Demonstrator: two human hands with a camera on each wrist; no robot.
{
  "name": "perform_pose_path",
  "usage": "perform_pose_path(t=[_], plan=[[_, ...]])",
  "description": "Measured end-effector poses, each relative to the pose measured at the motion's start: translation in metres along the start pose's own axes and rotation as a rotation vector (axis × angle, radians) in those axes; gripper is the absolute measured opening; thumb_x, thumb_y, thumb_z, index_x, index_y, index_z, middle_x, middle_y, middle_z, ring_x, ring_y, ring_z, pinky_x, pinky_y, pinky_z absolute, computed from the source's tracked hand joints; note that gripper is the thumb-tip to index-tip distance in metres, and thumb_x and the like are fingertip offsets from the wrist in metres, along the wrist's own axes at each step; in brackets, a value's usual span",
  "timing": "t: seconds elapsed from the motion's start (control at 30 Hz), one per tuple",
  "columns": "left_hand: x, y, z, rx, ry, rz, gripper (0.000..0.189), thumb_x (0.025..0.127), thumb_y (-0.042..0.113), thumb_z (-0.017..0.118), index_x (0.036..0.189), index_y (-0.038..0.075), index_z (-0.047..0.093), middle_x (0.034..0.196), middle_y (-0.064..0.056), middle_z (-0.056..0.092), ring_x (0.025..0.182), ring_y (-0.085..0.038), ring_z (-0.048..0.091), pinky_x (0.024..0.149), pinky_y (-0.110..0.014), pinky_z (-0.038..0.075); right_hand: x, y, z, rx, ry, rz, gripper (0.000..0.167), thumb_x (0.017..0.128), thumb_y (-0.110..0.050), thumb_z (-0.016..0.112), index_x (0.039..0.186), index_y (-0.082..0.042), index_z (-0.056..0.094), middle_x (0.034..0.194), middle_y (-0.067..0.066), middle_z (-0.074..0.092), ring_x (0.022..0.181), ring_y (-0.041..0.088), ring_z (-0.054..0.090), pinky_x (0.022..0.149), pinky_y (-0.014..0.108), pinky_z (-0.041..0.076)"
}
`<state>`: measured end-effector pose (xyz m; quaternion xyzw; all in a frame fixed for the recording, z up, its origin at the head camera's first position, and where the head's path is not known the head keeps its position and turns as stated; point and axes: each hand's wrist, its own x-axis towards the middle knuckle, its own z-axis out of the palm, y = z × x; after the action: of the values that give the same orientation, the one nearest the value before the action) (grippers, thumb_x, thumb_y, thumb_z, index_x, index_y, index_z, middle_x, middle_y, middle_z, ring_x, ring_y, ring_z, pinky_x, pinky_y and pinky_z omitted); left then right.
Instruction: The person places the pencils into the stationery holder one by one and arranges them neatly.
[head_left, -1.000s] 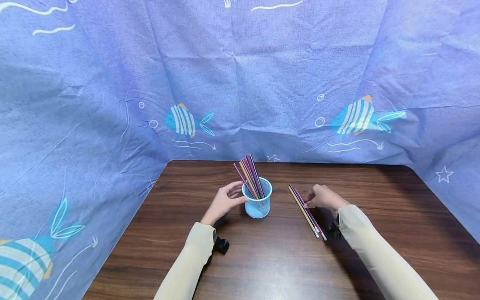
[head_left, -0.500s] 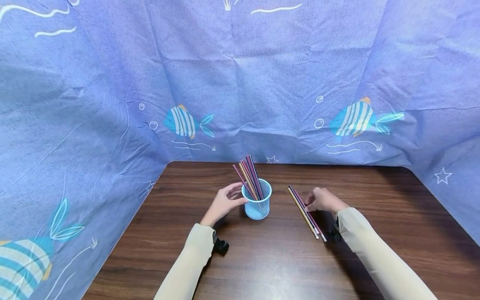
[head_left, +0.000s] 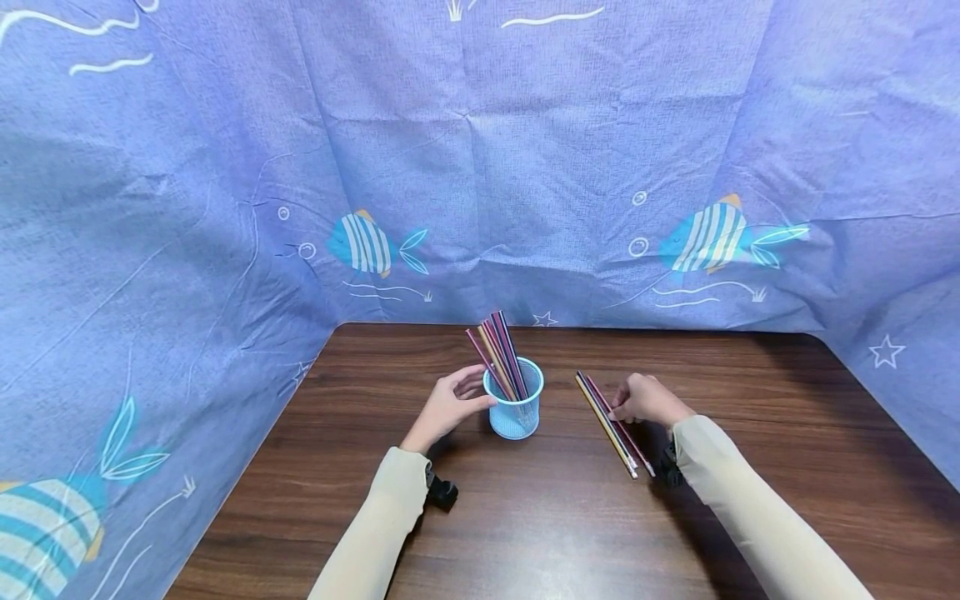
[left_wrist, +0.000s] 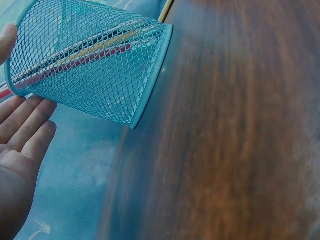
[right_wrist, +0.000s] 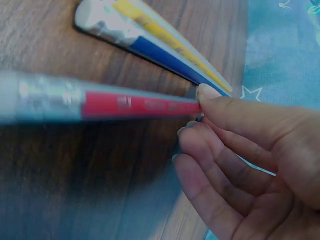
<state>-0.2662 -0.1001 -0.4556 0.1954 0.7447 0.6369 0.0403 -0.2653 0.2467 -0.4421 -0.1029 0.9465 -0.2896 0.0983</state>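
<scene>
A light blue mesh pencil cup [head_left: 514,423] stands on the table with a bunch of pencils [head_left: 497,354] leaning to the left inside it. My left hand [head_left: 447,407] holds the cup near its rim, thumb in front and fingers behind. In the left wrist view, the fingers [left_wrist: 30,117] lie against the rim of the mesh cup [left_wrist: 100,60]. To the right, my right hand [head_left: 647,400] pinches a red pencil [right_wrist: 140,104] between thumb and fingers. Beside it lie a blue pencil [right_wrist: 162,59] and a yellow pencil [right_wrist: 172,37], side by side, with white eraser ends towards me.
The dark brown wooden table [head_left: 540,533] ends at the back against a blue fish-print cloth [head_left: 525,208]. More of this cloth hangs along the left side. A black wrist camera [head_left: 442,493] sits under my left wrist.
The red pencil's eraser end has swung slightly right, away from the blue and yellow pencils, with my right hand on it. My left hand and the cup stay in place.
</scene>
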Motion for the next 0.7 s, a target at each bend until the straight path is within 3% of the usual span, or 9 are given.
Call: perform_pose_path(t=[0.33, 0.6, 0.7], plan=[[0.002, -0.001, -0.001, 0.015, 0.002, -0.032, 0.06, 0.082, 0.005, 0.075, 0.135, -0.003, 0.05, 0.13, -0.024, 0.058, 0.124, -0.033, 0.055, 0.107, -0.037, 0.046, 0.002, 0.001, 0.001, 0.021, 0.022, -0.022, 0.01, 0.076, -0.005, 0.074, 0.07, -0.001, 0.066, 0.052, 0.003, 0.061, 0.046, 0.011, 0.056, 0.044, 0.022, 0.05], [-0.007, 0.024, 0.002, -0.002, -0.015, -0.041, 0.059, 0.083, 0.004, 0.073, 0.135, -0.008, 0.049, 0.13, -0.028, 0.056, 0.125, -0.036, 0.054, 0.109, -0.044, 0.043, 0.002, 0.007, 0.002, 0.082, 0.016, -0.012, 0.006, 0.075, -0.004, 0.072, 0.072, -0.001, 0.069, 0.055, 0.002, 0.062, 0.05, 0.009, 0.058, 0.048, 0.022, 0.055], [-0.008, 0.026, 0.002, 0.001, -0.016, -0.045, 0.058, 0.083, 0.004, 0.073, 0.134, -0.008, 0.049, 0.131, -0.028, 0.056, 0.125, -0.036, 0.054, 0.109, -0.044, 0.043, 0.001, 0.008, 0.002, 0.115, 0.012, 0.002, 0.006, 0.077, -0.005, 0.072, 0.075, 0.0, 0.07, 0.059, 0.002, 0.064, 0.053, 0.009, 0.06, 0.051, 0.023, 0.057]])
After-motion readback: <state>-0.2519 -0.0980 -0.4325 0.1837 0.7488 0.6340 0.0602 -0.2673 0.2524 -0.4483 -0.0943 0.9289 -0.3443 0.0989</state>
